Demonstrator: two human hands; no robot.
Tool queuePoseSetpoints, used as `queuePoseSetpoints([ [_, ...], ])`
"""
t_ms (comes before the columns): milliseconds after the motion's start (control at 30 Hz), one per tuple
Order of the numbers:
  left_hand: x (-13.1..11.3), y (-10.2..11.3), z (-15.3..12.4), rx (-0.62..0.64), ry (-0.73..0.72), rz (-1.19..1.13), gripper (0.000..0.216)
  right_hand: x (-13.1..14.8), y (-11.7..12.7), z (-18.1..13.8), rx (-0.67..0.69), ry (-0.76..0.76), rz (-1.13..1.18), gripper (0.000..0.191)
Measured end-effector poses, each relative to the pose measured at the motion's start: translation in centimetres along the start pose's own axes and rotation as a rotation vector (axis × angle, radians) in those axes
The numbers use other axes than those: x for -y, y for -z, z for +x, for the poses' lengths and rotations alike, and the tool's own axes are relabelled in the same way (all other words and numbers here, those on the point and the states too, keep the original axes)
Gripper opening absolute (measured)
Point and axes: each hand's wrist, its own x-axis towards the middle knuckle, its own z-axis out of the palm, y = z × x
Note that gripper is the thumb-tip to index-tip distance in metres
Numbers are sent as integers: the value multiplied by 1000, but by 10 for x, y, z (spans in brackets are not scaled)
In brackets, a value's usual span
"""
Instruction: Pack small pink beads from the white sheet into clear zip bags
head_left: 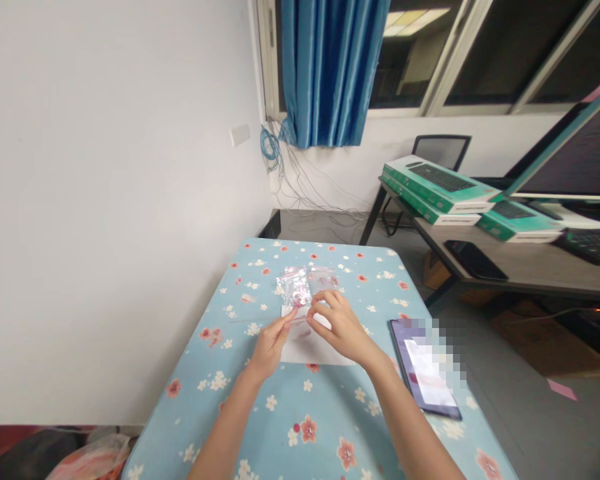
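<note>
Above a white sheet of paper (316, 350), both hands meet in a pinch. My left hand (271, 340) is closed on a thin pale strand, whose loose end (247, 321) seems to trail left over the tablecloth. My right hand (341, 325) pinches close by with bent fingers, at what looks like the same strand; its exact kind is too fine to make out. Small reddish bits (304, 333) show on the paper below. Just beyond the fingers lie a shiny clear zip bag (295, 283) with pinkish contents and a second clear bag (324, 276).
A flowered blue tablecloth (265, 427) covers the small table. On its right lies a large phone or tablet (425, 373) with a lit screen. The wall (80, 200) stands close on the left. A desk (525, 267) at right bears keyboard boxes (435, 190) and a black phone (475, 260).
</note>
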Motion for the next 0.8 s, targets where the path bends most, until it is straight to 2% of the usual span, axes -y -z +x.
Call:
queuePoseSetpoints([
  [233,-4,5,0,-54,-24,-13,42,-6,1,-2,-30,0,6,15],
  [400,-1,5,4,-90,35,-108,45,-8,-7,1,-112,-25,7,16],
  [567,6,0,30,-254,154,-308,50,-10,-24,1,-240,-79,77,18],
  [633,11,-3,46,-309,197,-358,48,-10,-35,-1,-198,-99,75,16],
  [700,18,-5,62,-301,213,-391,48,-9,-47,-5,-98,-96,48,16],
  [800,29,-9,81,-291,218,-366,48,-8,-64,-11,23,-98,-7,28],
])
